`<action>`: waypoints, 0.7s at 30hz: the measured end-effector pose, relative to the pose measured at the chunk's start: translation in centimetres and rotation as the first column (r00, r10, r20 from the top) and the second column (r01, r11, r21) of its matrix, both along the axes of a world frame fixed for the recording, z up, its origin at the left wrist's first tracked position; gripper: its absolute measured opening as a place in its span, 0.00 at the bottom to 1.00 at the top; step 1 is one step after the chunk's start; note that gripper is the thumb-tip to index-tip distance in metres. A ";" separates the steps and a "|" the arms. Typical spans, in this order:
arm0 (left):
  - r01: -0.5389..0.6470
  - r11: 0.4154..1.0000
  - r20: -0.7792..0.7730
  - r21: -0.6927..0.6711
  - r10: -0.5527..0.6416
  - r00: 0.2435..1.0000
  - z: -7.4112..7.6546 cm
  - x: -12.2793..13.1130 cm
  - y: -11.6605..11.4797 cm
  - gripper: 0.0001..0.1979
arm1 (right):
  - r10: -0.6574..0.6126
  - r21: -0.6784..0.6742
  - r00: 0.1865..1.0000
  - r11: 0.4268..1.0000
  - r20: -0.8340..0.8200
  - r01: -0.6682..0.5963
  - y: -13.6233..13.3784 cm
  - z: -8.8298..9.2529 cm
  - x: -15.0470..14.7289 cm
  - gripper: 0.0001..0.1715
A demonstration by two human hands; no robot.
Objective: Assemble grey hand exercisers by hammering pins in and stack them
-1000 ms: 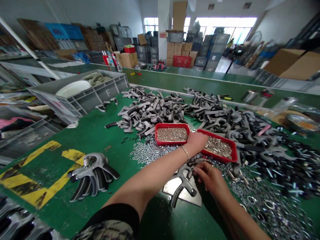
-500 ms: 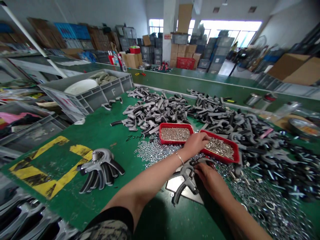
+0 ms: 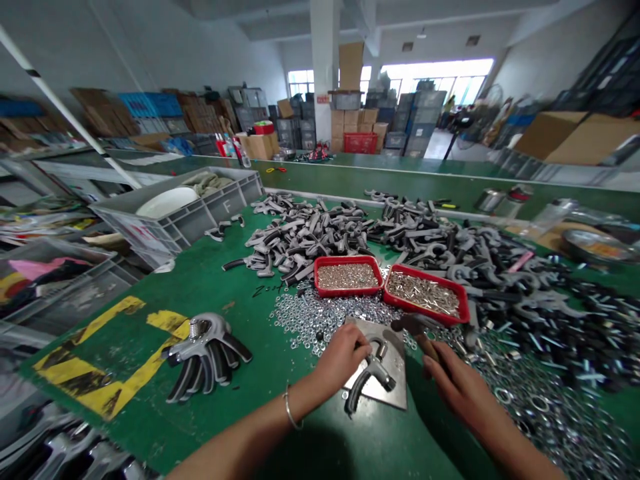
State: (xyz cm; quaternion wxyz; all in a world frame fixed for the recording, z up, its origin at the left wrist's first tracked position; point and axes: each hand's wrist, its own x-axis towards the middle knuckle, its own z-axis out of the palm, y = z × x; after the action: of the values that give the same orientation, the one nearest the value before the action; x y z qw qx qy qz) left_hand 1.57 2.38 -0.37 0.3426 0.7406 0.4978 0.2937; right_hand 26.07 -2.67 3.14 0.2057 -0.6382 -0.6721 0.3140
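My left hand [image 3: 341, 358] rests at the upper left of a metal plate [image 3: 394, 390], its bunched fingertips against the head of a grey hand grip exerciser [image 3: 373, 377]. Whatever lies between those fingers is hidden. My right hand [image 3: 456, 387] is at the plate's right, its fingers around a dark grey grip handle [image 3: 414, 327]. The exerciser lies flat on the plate, with one curved handle pointing down and left. A red tray of small steel pins [image 3: 425, 297] and another of small hardware [image 3: 347, 277] sit just beyond the plate.
Steel nuts [image 3: 305, 317] lie scattered on the green bench around the trays, and loose washers [image 3: 543, 407] spread to the right. Heaps of grey handles [image 3: 305, 233] fill the far side. Assembled exercisers [image 3: 205, 353] lie at left, near a grey crate [image 3: 175, 217].
My left hand has moved from the right red tray down to the plate. My right hand has shifted right, with the dark handle in it. The view has tilted up slightly.
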 end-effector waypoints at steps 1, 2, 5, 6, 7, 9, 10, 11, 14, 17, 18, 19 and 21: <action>0.002 1.000 -0.010 0.012 -0.002 1.000 0.1 0.0 -0.1 0.06 | 0.012 0.000 1.000 1.000 0.001 -0.012 -0.4 0.5 -0.1 0.24; 0.005 1.000 -0.026 0.026 -0.004 1.000 0.3 0.0 -0.1 0.06 | 0.027 -0.002 1.000 1.000 0.010 -0.027 -0.7 1.0 -0.3 0.24; 0.034 0.996 -0.114 0.085 -0.025 0.993 0.9 0.0 -0.2 0.06 | 0.110 -0.081 0.992 0.991 0.054 -0.105 -0.5 1.6 -0.8 0.21; 0.069 0.991 -0.163 0.114 -0.050 0.985 1.1 0.0 -0.2 0.06 | 0.144 -0.120 0.987 0.983 0.069 -0.135 -0.2 1.6 -0.9 0.21; 0.128 0.981 -0.223 0.147 -0.093 0.970 1.2 -0.1 -0.1 0.07 | 0.170 -0.154 0.982 0.976 0.076 -0.157 0.1 1.6 -0.9 0.20; 0.285 0.935 -0.362 0.210 -0.197 0.911 1.5 -0.3 0.0 0.08 | 0.182 -0.184 0.982 0.968 0.046 -0.170 0.3 1.7 -0.5 0.21; 0.355 0.907 -0.424 0.227 -0.236 0.874 1.6 -0.3 0.0 0.10 | 0.164 -0.192 0.986 0.969 0.018 -0.157 0.0 1.8 -0.1 0.22; 0.393 0.889 -0.468 0.234 -0.251 0.847 1.7 -0.4 -0.1 0.10 | 0.135 -0.198 0.991 0.971 -0.008 -0.134 -0.5 1.8 0.4 0.24; 0.266 0.942 -0.465 0.205 -0.146 0.873 1.7 -0.4 -1.3 0.20 | 0.034 -0.244 0.999 0.969 -0.033 -0.041 -3.5 1.6 1.8 0.28; 0.073 0.990 -0.404 0.121 -0.018 0.915 1.1 0.0 -3.1 0.42 | -0.008 -0.310 0.998 0.951 -0.054 -0.009 -6.8 0.5 1.9 0.29; 0.045 0.994 -0.390 0.103 -0.001 0.921 0.8 0.2 -3.5 0.41 | -0.004 -0.321 0.997 0.947 -0.075 -0.020 -7.6 0.0 1.6 0.29; 0.030 0.995 -0.378 0.093 0.007 0.926 0.5 0.3 -3.9 0.39 | 0.005 -0.325 0.995 0.945 -0.099 -0.037 -8.1 -0.4 1.3 0.29; 0.015 0.996 -0.346 0.085 0.015 0.938 -0.1 0.5 -4.1 0.37 | 0.028 -0.320 0.991 0.945 -0.131 -0.069 -8.4 -0.7 0.6 0.28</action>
State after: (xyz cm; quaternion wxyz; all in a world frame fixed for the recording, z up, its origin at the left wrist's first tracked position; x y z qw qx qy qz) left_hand 2.02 -1.77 -0.42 0.2175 0.7948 0.5372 0.1800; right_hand 26.66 -11.11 2.45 0.1321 -0.6256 -0.6130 0.4642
